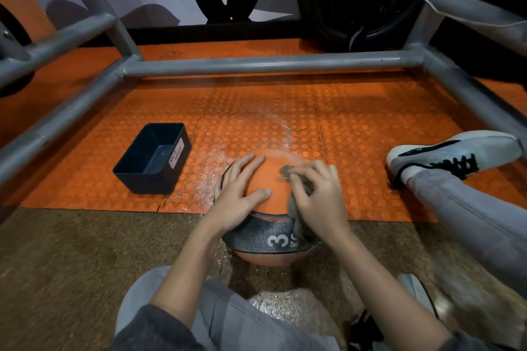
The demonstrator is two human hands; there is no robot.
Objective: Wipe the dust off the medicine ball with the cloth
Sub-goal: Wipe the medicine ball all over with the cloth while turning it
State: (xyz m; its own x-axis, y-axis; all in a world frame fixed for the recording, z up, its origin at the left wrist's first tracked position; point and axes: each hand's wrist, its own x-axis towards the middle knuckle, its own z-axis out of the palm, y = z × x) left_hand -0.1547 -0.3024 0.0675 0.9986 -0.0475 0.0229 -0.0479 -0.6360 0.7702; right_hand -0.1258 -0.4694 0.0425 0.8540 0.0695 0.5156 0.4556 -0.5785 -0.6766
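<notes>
- Head view looks down on the medicine ball, orange with a black band marked "3", resting at the near edge of the orange studded floor tiles.
- On its upper left lies the left hand, fingers straight and spread flat.
- On its upper right the right hand presses the grey cloth, fingers curled and bunching it underneath; a tail hangs down the ball's side.
- White dust speckles the tiles between ball and black bin.
</notes>
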